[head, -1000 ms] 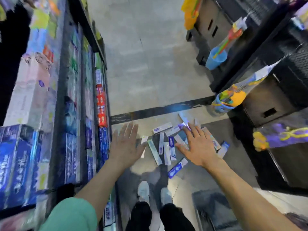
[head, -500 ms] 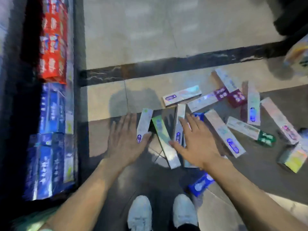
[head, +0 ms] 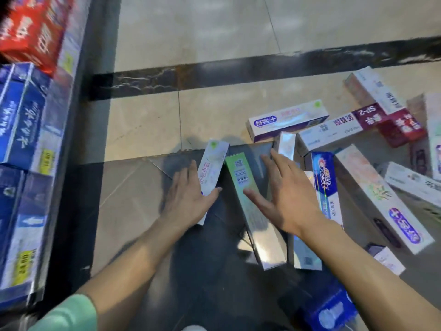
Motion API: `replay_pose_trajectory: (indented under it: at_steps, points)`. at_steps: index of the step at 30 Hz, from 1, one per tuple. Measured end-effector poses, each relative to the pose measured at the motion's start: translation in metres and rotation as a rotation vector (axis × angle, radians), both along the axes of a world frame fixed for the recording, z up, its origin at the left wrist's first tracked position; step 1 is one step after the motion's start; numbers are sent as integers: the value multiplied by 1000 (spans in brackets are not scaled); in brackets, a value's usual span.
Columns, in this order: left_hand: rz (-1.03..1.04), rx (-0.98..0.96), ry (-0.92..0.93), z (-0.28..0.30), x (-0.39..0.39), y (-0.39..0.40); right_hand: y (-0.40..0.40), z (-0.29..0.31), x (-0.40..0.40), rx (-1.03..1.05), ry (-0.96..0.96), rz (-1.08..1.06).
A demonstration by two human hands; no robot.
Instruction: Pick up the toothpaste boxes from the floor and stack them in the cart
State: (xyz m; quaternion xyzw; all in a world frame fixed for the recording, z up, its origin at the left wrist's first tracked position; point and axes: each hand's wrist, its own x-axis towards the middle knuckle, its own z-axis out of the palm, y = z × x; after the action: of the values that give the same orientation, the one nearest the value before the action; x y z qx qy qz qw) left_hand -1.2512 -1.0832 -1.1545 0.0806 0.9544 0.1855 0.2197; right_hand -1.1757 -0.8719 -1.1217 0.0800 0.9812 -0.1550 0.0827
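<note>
Several toothpaste boxes lie scattered on the floor. My left hand [head: 187, 203] is spread flat, its thumb and palm edge over a white box [head: 213, 167]. My right hand [head: 284, 199] is spread too, hovering over a green box [head: 248, 199], fingertips near a silver-white box [head: 286, 145]. Right of that hand lies a blue Crest box [head: 324, 177], then a long white box with a purple logo [head: 381, 199]. Farther back lie a white-purple box [head: 286, 120] and maroon boxes [head: 393, 125]. The cart is out of view.
A store shelf [head: 59, 139] runs down the left side, packed with blue boxes [head: 21, 115] and red boxes [head: 33, 27]. A dark marble strip [head: 214, 70] crosses the tiled floor behind the pile. Another blue box [head: 331, 311] lies near my right forearm.
The view has dropped much closer to the floor. Both hands have come down onto the leftmost boxes, still spread flat.
</note>
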Motion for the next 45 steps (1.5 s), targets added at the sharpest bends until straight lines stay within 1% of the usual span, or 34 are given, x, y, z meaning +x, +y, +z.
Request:
replay_pose_trajectory:
  at_steps: [3, 7, 9, 12, 15, 17, 19, 20, 22, 23, 25, 27, 29, 30, 32, 36, 39, 42, 45]
  points:
    - [125, 58, -17, -1, -1, 9, -15, 2, 7, -68, 22, -39]
    - [218, 130, -24, 1, 7, 7, -34, 3, 16, -178, -52, -90]
    - [265, 193, -26, 5, 10, 3, -41, 0, 17, -144, -100, -74]
    - [332, 315, -26, 14, 8, -6, -50, 0, 13, -84, -149, -135]
    - [442, 419, -39, 23, 8, -13, -59, 2, 5, 48, -213, -166]
    - [498, 485, -74, 28, 11, -18, -58, 4, 0, 21, -268, -192]
    - [539, 552, -126, 39, 14, -21, -50, 8, -4, -127, -294, -285]
    - [563, 588, -149, 48, 15, -22, -44, 14, -4, -267, -291, -348]
    - [597, 642, -193, 75, 20, -22, -35, 38, -1, -676, -232, -483]
    - [599, 655, -215, 93, 23, -22, -32, 58, 2, -874, -203, -554]
    - [586, 682, -259, 140, 30, -20, -27, 110, 10, -1179, -188, -656]
    - [555, 705, -276, 202, 36, -14, -23, 169, 17, -1361, -162, -727]
    - [524, 727, -288, 273, 41, -5, -21, 230, 24, -1496, -113, -783]
    - [511, 758, -284, 317, 41, 2, -19, 268, 26, -1544, -85, -815]
    - [492, 815, -279, 410, 42, 18, -13, 352, 29, -1583, -36, -852]
    - [455, 912, -237, 606, 42, 53, 3, 547, 34, -1524, 55, -796]
    - [393, 955, -197, 734, 51, 76, 16, 687, 48, -1508, 163, -720]
    - [328, 989, -161, 841, 62, 99, 35, 796, 60, -1534, 236, -653]
    - [273, 1023, -183, 912, 75, 118, 53, 865, 75, -1511, 278, -628]
